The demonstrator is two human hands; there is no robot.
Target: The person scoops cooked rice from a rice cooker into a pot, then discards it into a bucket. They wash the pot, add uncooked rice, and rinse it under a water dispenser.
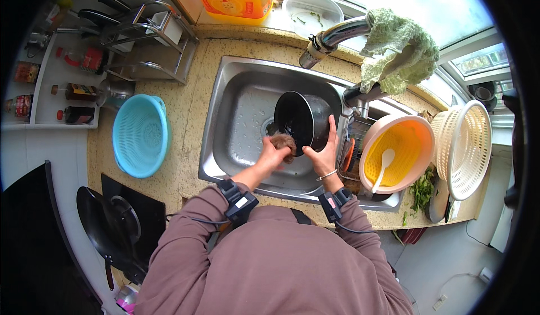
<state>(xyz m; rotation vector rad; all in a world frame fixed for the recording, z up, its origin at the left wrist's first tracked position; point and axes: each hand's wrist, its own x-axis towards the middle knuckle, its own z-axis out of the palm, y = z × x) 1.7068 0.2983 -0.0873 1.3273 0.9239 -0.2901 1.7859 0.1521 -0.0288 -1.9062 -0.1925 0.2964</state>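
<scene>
My right hand (324, 152) steadies a dark metal pot (321, 119), tipped on its side in the stainless steel sink (240, 104), its mouth facing left. The thumb lies at the rim and the fingers spread along the outer wall. Just below the pot's mouth, my left hand (272, 157) grips a brown scrubbing pad (283, 144); the hand is slightly blurred. Water drops dot the sink floor, and bits of green lie by the drain (268, 127). The chrome faucet (314, 53) reaches over the sink's back edge.
A pale green cloth (392, 53) drapes over the faucet. Right of the sink stand a pink basin (424, 159) holding a yellow strainer (375, 142) and white spoon (384, 163), and cream baskets (468, 154). A blue basket (141, 135) stands left; a wok (101, 226) sits lower left.
</scene>
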